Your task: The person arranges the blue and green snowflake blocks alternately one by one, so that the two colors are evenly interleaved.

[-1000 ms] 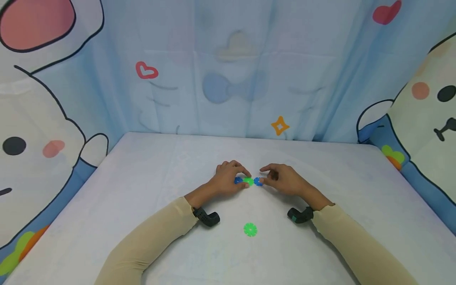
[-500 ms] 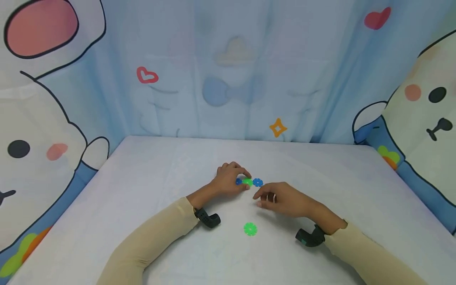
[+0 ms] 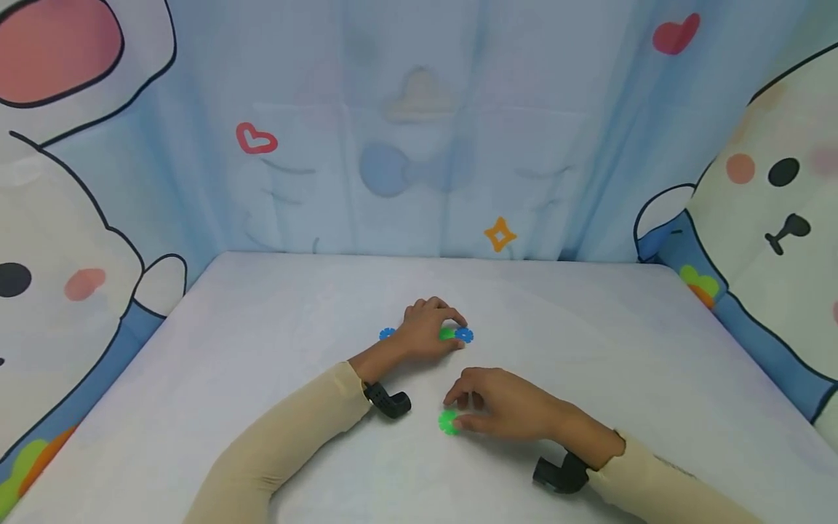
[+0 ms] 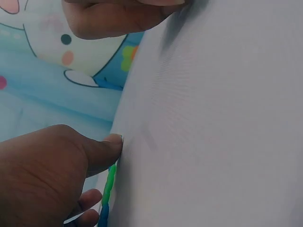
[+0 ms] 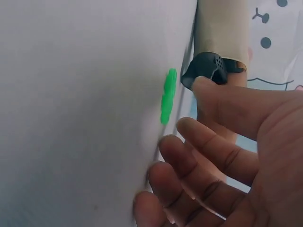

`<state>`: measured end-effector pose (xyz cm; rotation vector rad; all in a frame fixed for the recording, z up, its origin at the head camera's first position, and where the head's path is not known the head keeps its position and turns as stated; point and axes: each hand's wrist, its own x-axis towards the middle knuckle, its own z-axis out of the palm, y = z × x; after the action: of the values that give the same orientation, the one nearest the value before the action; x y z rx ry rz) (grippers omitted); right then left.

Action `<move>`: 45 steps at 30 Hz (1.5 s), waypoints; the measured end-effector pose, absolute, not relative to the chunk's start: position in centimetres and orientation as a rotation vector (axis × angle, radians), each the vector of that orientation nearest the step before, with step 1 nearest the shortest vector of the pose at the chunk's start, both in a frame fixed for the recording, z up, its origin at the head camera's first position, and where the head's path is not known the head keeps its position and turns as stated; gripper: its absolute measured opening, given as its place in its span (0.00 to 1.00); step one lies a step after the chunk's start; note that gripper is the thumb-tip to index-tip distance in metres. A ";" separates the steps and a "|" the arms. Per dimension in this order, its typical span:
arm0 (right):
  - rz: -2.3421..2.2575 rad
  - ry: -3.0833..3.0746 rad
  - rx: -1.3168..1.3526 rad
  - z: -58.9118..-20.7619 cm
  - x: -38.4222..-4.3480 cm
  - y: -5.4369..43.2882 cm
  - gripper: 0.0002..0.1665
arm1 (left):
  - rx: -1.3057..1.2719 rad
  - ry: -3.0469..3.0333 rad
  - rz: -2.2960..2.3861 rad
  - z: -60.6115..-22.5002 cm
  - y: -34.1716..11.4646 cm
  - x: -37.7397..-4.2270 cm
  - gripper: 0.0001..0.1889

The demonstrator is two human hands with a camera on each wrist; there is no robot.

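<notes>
Thumb and index finger of my left hand (image 3: 428,333) hold the right end of a row of interlocking snowflake discs, around a blue disc (image 3: 464,335). Beside it in the row is a green disc (image 3: 447,333), and another blue disc (image 3: 388,333) shows left of the hand; the rest of the row is hidden under it. Edge-on in the left wrist view, the row shows as a green strip (image 4: 109,184) by the thumb. My right hand (image 3: 507,407) hovers at a loose green snowflake disc (image 3: 448,422), fingers spread apart; the right wrist view shows the green disc (image 5: 168,97) ungripped.
A white cloth (image 3: 314,320) covers the table. A blue curtain (image 3: 294,204) with cartoon figures rises behind its far edge. Each wrist wears a black camera, the left wrist camera (image 3: 389,402) and the right wrist camera (image 3: 560,474).
My right hand has left the blue disc at the row's end and come down toward me to the loose green disc. My left hand has shifted right along the row.
</notes>
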<state>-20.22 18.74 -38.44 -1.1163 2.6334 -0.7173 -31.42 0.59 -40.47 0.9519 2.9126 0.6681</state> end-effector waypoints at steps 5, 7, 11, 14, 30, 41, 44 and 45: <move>-0.766 2.624 -1.093 -38.5 -20.3 18.5 0.13 | 0.975 2.908 0.670 -40.2 0.2 -31.4 0.18; -0.771 2.620 -1.088 -38.6 -20.3 18.5 0.13 | 0.988 2.906 0.670 -40.2 0.1 -31.4 0.18; -0.774 2.610 -1.069 -38.5 -20.2 18.4 0.15 | 0.993 2.908 0.679 -40.2 0.1 -31.5 0.17; -0.765 2.606 -1.047 -38.5 -20.2 18.3 0.16 | 0.992 2.913 0.682 -40.3 0.1 -31.6 0.17; -0.726 2.640 -1.033 -38.8 -20.0 18.1 0.16 | 0.990 2.938 0.701 -40.9 0.4 -31.7 0.15; -0.697 2.664 -1.044 -39.1 -20.0 18.1 0.16 | 0.991 2.953 0.696 -41.1 0.3 -31.7 0.15; -0.696 2.664 -1.048 -39.1 -20.1 18.1 0.16 | 0.991 2.953 0.695 -41.1 0.3 -31.7 0.15; -0.695 2.664 -1.047 -39.1 -20.1 18.1 0.16 | 0.992 2.954 0.696 -41.1 0.3 -31.7 0.15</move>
<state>-20.07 18.12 -39.14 -1.0466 2.6640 -0.6947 -31.70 0.33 -41.13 0.9922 2.9536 0.6961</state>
